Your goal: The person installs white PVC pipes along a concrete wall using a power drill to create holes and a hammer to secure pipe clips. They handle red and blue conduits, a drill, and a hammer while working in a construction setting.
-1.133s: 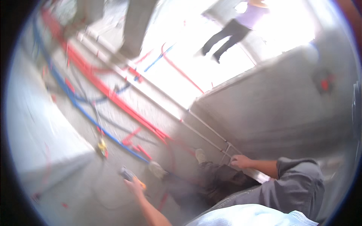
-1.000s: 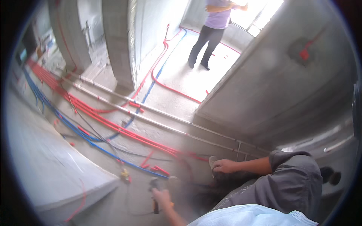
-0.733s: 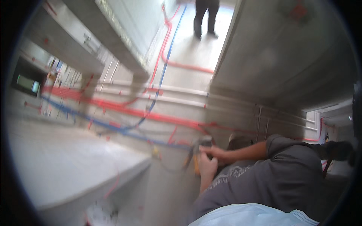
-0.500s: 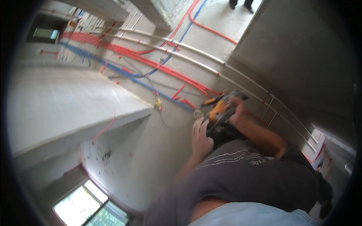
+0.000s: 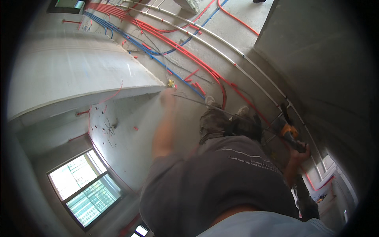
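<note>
My right hand (image 5: 301, 153) is closed around the grip of an orange-and-black power tool (image 5: 290, 132), held low at my right side near the wall; its exact kind is unclear. My left arm is stretched forward and left, and motion smears my left hand (image 5: 168, 97), so its fingers cannot be read. Just beyond that hand is a small yellow connector (image 5: 171, 83) by the corner of the pale ledge. A dark cord (image 5: 191, 99) runs from beside my left hand across my legs toward the tool side.
Red conduits (image 5: 185, 51), blue conduits (image 5: 158, 61) and white pipes (image 5: 221, 57) run along the concrete floor. Short red pipe pieces (image 5: 200, 87) lie before my shoes (image 5: 210, 100). A pale ledge (image 5: 90, 75) and window (image 5: 85, 187) are left; a grey wall (image 5: 316, 55) rises right.
My hands, together at the tool before, are now apart. The right hand has carried the tool right and lower; my left hand has reached left toward the yellow connector. The view has shifted.
</note>
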`<move>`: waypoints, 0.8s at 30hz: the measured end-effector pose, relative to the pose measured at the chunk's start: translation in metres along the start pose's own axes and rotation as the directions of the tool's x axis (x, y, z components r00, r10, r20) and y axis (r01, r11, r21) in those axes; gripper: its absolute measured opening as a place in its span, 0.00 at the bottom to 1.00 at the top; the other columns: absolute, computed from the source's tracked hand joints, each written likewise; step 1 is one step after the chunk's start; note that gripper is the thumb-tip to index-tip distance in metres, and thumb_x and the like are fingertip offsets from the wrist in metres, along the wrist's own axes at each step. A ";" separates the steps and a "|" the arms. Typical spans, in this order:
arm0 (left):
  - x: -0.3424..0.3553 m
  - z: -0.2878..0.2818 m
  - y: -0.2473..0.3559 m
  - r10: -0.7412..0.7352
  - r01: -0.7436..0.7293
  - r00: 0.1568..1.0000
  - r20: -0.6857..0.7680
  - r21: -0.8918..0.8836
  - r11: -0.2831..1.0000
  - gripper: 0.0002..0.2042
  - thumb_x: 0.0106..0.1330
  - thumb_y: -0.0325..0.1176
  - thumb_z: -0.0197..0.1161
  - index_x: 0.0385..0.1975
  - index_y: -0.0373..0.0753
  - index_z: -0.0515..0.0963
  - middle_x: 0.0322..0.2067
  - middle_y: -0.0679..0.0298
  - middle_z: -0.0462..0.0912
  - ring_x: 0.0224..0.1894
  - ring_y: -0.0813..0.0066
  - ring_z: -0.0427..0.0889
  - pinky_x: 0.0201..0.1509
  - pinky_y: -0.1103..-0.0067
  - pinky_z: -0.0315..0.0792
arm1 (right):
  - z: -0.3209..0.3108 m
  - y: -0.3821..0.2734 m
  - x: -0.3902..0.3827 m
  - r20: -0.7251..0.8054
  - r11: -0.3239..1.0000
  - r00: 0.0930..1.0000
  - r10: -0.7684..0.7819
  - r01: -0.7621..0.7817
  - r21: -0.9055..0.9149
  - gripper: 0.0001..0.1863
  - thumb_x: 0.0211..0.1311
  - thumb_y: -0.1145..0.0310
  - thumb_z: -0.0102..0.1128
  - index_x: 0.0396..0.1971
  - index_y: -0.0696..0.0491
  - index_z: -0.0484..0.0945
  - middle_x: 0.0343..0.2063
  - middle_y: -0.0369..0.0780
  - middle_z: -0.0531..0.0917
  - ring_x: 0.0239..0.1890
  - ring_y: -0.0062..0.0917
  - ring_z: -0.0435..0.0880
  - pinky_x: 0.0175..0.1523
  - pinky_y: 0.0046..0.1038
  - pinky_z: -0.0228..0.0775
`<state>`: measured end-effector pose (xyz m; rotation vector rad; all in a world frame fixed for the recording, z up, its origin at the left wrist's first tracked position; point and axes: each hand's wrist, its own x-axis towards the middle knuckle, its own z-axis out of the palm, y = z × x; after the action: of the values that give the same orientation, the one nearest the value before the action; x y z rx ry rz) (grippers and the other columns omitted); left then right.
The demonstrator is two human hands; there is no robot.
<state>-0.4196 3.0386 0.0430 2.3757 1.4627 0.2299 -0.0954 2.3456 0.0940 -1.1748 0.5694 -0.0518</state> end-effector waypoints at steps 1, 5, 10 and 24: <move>0.019 -0.028 0.003 -0.073 0.072 0.996 -0.050 -0.024 0.997 0.14 0.75 0.41 0.61 0.38 0.36 0.87 0.37 0.47 0.86 0.43 0.44 0.84 0.48 0.56 0.74 | -0.031 0.006 0.009 0.003 0.973 0.988 -0.154 0.152 -0.171 0.08 0.66 0.68 0.66 0.40 0.54 0.78 0.30 0.38 0.76 0.38 0.24 0.79 0.50 0.30 0.76; 0.097 -0.100 -0.089 -0.178 0.066 0.927 -0.329 -0.326 0.943 0.14 0.75 0.42 0.64 0.40 0.35 0.86 0.34 0.55 0.87 0.37 0.59 0.84 0.44 0.64 0.75 | -0.178 0.039 0.066 -0.135 0.947 0.980 -0.145 0.098 -0.305 0.06 0.64 0.71 0.66 0.39 0.51 0.79 0.34 0.40 0.78 0.37 0.25 0.79 0.47 0.31 0.78; 0.137 -0.154 -0.030 -0.361 0.030 0.900 -0.243 -0.792 0.609 0.21 0.80 0.46 0.62 0.29 0.35 0.79 0.23 0.63 0.78 0.23 0.74 0.74 0.27 0.69 0.68 | -0.282 0.052 -0.005 0.371 0.088 0.715 -0.592 0.516 -0.852 0.08 0.64 0.77 0.60 0.42 0.58 0.81 0.41 0.44 0.82 0.36 0.27 0.80 0.48 0.31 0.77; 0.024 -0.438 0.254 0.990 -0.855 0.114 -0.078 -0.515 0.058 0.16 0.48 0.30 0.83 0.24 0.38 0.78 0.21 0.62 0.81 0.17 0.71 0.78 0.20 0.78 0.67 | -0.152 0.089 -0.137 -0.210 0.586 0.952 -0.221 -0.042 -0.809 0.17 0.58 0.76 0.62 0.49 0.57 0.79 0.46 0.46 0.81 0.45 0.35 0.80 0.56 0.38 0.75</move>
<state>-0.3332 3.0441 0.5427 2.3570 -0.5732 0.4127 -0.3033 2.2966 0.0299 -2.1374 0.8341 -0.0537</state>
